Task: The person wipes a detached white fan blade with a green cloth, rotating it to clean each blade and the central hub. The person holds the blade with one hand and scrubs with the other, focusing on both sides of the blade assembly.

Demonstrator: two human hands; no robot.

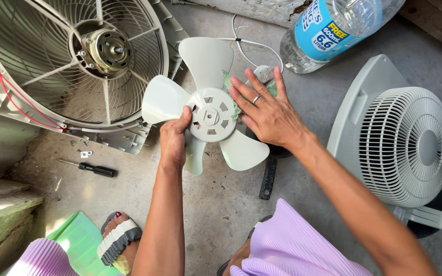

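Two hands work on one pale fan blade held above the concrete floor. Closed around the rim of the round hub, the left hand grips it with the thumb on the hub face. Lying open and nearly flat with fingers spread, the right hand presses a green cloth against the blade beside the hub; most of the cloth is hidden under the palm. Four blades can be counted, one partly covered by the right hand. One rear fan housing with its motor lies at upper left, cut off by the frame. One front grille rests at right. One screwdriver and a few small screws, too tiny to count, lie below the housing. One large water bottle is cropped at the top.
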